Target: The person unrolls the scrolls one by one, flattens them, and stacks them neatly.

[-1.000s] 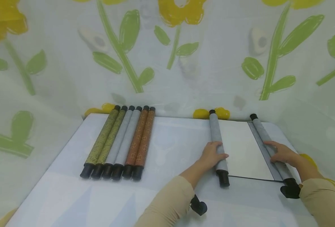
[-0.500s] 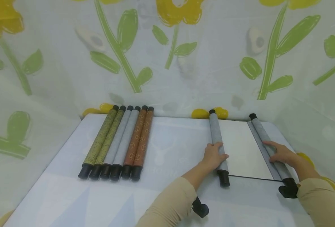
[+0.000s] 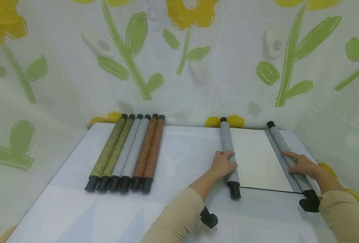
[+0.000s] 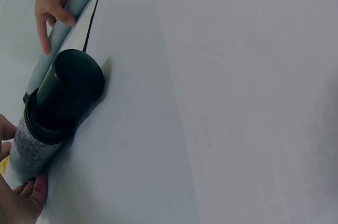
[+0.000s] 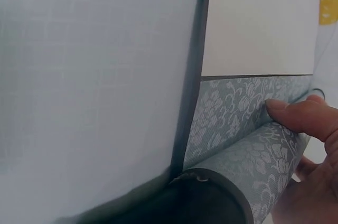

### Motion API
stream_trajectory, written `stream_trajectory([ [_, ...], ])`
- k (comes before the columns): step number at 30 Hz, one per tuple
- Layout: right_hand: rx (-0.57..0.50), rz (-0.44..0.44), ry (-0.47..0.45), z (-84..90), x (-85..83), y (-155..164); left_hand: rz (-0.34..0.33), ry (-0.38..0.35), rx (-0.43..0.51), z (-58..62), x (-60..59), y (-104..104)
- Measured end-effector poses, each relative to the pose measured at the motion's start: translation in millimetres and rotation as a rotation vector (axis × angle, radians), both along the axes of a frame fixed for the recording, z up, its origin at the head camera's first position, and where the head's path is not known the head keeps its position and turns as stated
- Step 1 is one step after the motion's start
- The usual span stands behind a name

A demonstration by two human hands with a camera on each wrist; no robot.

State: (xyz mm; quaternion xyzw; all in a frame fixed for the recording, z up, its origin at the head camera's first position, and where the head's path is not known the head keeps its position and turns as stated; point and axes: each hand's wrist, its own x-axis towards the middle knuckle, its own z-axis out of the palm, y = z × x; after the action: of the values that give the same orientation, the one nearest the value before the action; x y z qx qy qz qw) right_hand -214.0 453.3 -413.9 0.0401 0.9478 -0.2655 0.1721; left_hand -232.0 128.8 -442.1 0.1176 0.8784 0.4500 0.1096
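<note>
Curling round the gray left roll (image 3: 226, 135) with thumb and fingers of the left hand (image 3: 223, 165), near the black knob (image 3: 235, 191). Pinching the gray right roll (image 3: 278, 138) with the right hand (image 3: 304, 165), resting the thumb on the patterned cloth (image 5: 259, 155). Holding a pale sheet (image 3: 263, 158) flat between the two rolls, over on the right side of the table (image 3: 179, 216). Looking fairly light overall; probably staying stiff along the rolls, bending softly in the sheet, perhaps tending to curl. Likely creasing if pinched at the thin black edge (image 5: 199, 49), so favoring a hold mid-roll. Probably gripping well on cloth, slipping more on the smooth knob. Farther out, seeing six closed rolls (image 3: 135, 152) lying side by side.
</note>
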Motion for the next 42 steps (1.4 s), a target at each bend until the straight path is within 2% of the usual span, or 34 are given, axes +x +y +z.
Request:
stream_trajectory([
  [5,-0.017,-0.026,-0.011,-2.7,0.9,3,0.007,0.0,0.027,-5.9,-0.8,-1],
  [12,-0.058,-0.043,-0.02,-1.6,1.0,3,0.038,0.06,-0.036,-6.4,2.7,2],
  [20,-0.044,-0.042,-0.013,-1.4,1.9,1,0.067,0.029,-0.074,-3.2,1.5,0],
  [24,-0.057,-0.042,-0.014,-2.9,1.8,1,0.044,0.015,-0.09,-2.7,-3.6,-5],
  [31,-0.047,-0.038,-0.009,-2.4,1.4,2,-0.037,0.024,-0.089,-0.9,-8.6,-16],
  [35,-0.037,-0.043,-0.011,-2.9,0.9,2,-0.046,0.032,-0.12,-1.3,-10.1,-17],
  [42,-0.034,-0.025,-0.002,-1.5,1.7,1,-0.042,0.092,-0.168,-2.5,-9.9,-20],
])
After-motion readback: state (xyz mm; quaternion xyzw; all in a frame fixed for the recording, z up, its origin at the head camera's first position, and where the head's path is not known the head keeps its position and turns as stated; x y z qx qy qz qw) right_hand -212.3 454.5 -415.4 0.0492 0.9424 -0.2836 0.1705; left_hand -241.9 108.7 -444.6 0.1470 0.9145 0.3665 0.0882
